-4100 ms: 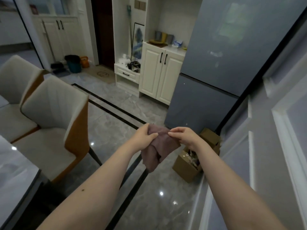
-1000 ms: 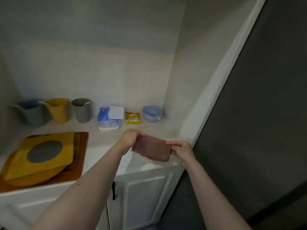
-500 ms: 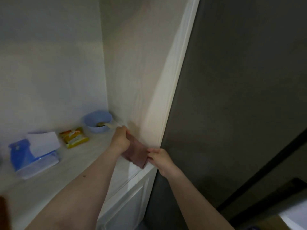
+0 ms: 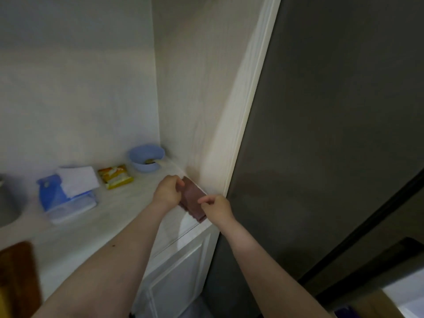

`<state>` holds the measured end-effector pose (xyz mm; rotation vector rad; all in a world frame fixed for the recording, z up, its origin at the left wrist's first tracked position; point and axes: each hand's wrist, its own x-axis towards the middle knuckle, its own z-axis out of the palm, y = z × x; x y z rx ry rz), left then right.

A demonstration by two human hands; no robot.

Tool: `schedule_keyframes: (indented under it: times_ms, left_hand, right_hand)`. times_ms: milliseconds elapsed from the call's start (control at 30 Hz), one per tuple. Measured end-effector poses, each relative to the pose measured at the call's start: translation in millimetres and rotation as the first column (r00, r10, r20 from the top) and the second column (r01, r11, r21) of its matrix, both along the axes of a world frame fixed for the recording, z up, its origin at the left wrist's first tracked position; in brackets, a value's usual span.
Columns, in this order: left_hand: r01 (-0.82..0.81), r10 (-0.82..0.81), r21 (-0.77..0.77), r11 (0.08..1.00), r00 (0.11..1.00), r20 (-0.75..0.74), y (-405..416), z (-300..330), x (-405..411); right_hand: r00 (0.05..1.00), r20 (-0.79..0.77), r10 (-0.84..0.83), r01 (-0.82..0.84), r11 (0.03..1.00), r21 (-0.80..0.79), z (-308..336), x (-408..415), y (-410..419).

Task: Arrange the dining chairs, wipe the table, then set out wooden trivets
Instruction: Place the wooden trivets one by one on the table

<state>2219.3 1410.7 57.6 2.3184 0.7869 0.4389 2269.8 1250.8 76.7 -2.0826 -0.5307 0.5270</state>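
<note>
Edge of a brown wooden board (image 4: 16, 271) at far left on the pale countertop (image 4: 110, 216), blurred, with a yellow strip at its lower corner. Grey container (image 4: 8, 203) above it, cut off by the frame. Next along, a blue tissue pack (image 4: 65, 196) with a white sheet sticking up. Just right of that, a small yellow-orange packet (image 4: 115, 179) lying flat. Blue bowl (image 4: 146, 161) near the back corner, something small inside, not clear what.

Left hand (image 4: 168, 191) over the counter's right end, fingers curled onto the near-left edge of a folded brown cloth (image 4: 192, 200). Cloth sits at the counter's right front corner, against the pale side panel (image 4: 206, 111); whether it lies flat on the surface or is held just above it, cannot tell. Right hand (image 4: 216, 208) on the cloth's right side, thumb and forefinger pinching its edge. Both hands clamped on the cloth.

White cabinet door (image 4: 176, 276) below the counter. Dark grey refrigerator side (image 4: 332, 134) fills the right. Cardboard box corner (image 4: 376, 304) at bottom right.
</note>
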Motion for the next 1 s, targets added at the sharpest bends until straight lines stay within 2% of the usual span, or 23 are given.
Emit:
schedule_keyframes:
  times_ms: [67, 167, 300, 400, 533, 667, 767, 867, 1000]
  left_hand:
    - [-0.046, 0.046, -0.008, 0.999, 0.999, 0.009, -4.8, 1.1, -15.2]
    - [-0.104, 0.104, 0.006, 0.995, 0.994, 0.021, -13.2, 4.1, -44.2]
    - [-0.279, 0.278, 0.005, 0.960, 0.959, 0.054, -27.2, 5.7, -102.4]
    - [-0.439, 0.440, -0.027, 0.898, 0.896, 0.062, -44.9, 5.5, -156.2]
    - [-0.646, 0.648, -0.057, 0.762, 0.759, 0.061, -75.2, 3.0, -228.8]
    - [-0.818, 0.825, -0.113, 0.564, 0.564, 0.041, -97.1, 5.6, -293.4]
    - [-0.880, 0.888, -0.120, 0.459, 0.449, 0.101, -104.0, 12.1, -326.3]
    - [-0.908, 0.916, -0.139, 0.395, 0.378, 0.132, -104.4, 14.0, -352.0]
    - [-0.958, 0.965, -0.118, 0.261, 0.254, 0.067, -94.3, 9.7, -379.7]
  right_hand:
    - [0.997, -0.048, 0.064, -0.063, 0.998, 0.003, 1.9, -6.6, 3.2]
    - [0.979, 0.001, 0.206, -0.206, 0.979, -0.015, 3.6, -19.5, 8.8]
    - [0.913, 0.023, 0.406, -0.406, 0.914, -0.018, 6.4, -49.4, 16.5]
    - [0.834, 0.019, 0.551, -0.550, 0.835, -0.021, 2.3, -83.4, 23.3]
    - [0.715, -0.036, 0.698, -0.699, 0.715, -0.016, -5.2, -137.8, 31.2]
    - [0.618, -0.063, 0.784, -0.786, 0.619, -0.013, -9.5, -191.7, 36.6]
    - [0.593, -0.080, 0.801, -0.804, 0.594, -0.018, -11.8, -217.9, 43.5]
    - [0.606, -0.090, 0.791, -0.795, 0.606, -0.028, -11.5, -238.2, 52.8]
    - [0.646, -0.145, 0.750, -0.760, 0.650, -0.021, -11.0, -259.2, 66.3]
